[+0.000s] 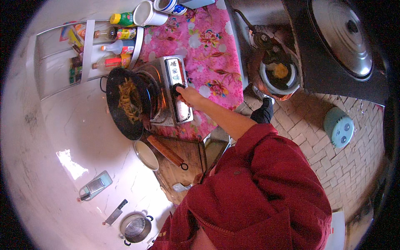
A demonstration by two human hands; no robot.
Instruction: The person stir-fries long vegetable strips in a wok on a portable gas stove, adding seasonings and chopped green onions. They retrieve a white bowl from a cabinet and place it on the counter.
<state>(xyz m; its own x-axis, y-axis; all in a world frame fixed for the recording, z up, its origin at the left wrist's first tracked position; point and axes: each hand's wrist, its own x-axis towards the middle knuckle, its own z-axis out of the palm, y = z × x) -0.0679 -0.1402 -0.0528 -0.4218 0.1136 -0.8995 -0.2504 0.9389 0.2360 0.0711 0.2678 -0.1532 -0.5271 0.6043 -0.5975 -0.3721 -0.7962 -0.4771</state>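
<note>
My right hand (189, 96) grips the black knob (178, 89) on the front panel of a portable gas stove (165, 97). A flame shows at the burner. On the stove sits a black wok (117, 114) holding yellowish-brown strips of food (126, 100). The wok's brown wooden handle (165, 150), with a metal ring at its end, reaches over a wooden board (187, 150). Beside the wok is a pale bowl (146, 155). Near my red jacket lies a flat metal tool (180, 187), partly hidden. My left hand is out of view.
A pink floral cloth (207, 56) covers the table. Bottles (120, 47) stand in a wall rack; a grater (95, 186), cleaver (116, 213) and pot (136, 228) hang below. Nearby are a round container (295, 89), large metal lid (343, 34) and blue stool (339, 127).
</note>
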